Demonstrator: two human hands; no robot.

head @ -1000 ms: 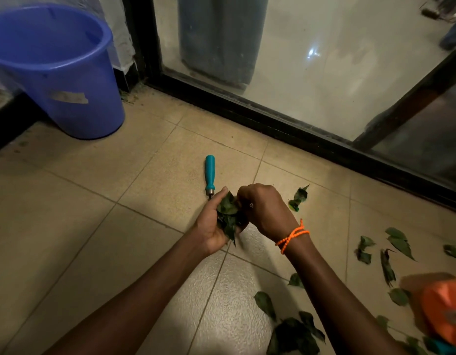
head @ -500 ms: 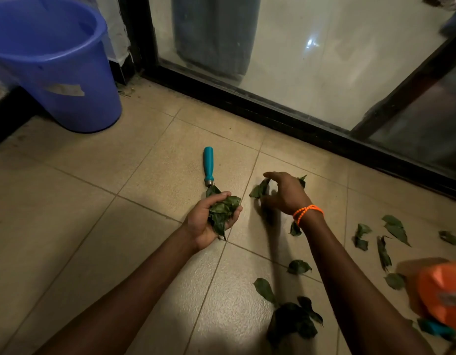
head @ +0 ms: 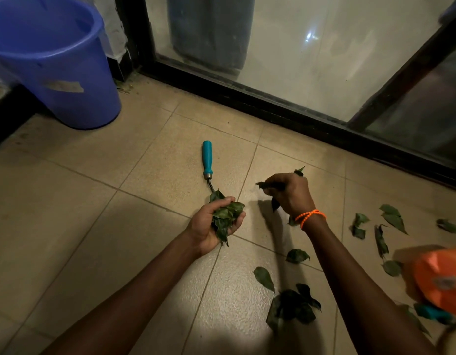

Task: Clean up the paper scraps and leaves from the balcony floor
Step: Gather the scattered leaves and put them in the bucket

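Beside teal-handled garden tool (head: 207,158): left hand (head: 213,228) cups green leaf wad (head: 224,217); right hand (head: 288,192) pinches fresh leaves (head: 264,185); transfer gently, fingers curled tight.

- No readable text, brand, number or sign shows anywhere in the head view.
- The blue bucket (head: 68,73) carries a pale torn label remnant (head: 65,86) on its side; it looks blank, with no letters to make out.
- The orange object (head: 442,278) at the right edge has a small greyish patch (head: 443,281) that may be a logo or emblem, but it is too blurred to read.
- The teal tool handle (head: 207,157) bears no visible marking.
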